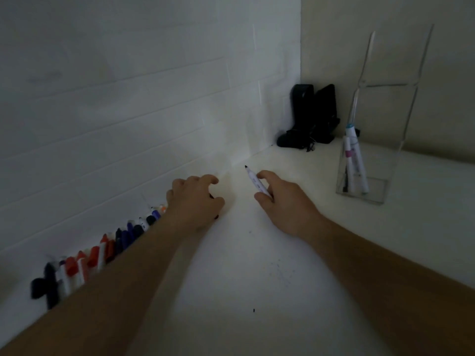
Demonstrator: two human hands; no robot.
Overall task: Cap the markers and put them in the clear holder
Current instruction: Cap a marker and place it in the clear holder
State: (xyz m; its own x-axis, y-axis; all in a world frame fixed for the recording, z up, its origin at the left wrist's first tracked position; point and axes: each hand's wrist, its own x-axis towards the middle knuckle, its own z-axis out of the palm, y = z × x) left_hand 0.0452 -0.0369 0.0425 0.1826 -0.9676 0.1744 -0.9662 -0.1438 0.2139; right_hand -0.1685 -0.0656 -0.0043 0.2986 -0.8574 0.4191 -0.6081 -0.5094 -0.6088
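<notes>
Holding the light, stiff marker (257, 182) by its middle, the right hand (280, 199) pinches it; the left hand (198, 201) curls, maybe around a cap.

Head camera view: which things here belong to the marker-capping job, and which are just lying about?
Part of the job:
uncapped marker, held in the right hand
left hand, curled over something dark
row of markers and caps along the wall
clear holder, markers already inside

Lying about:
black devices in the corner

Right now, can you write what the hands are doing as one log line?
right hand: holds uncapped marker | left hand: curled by marker row | clear holder: markers inside
</notes>
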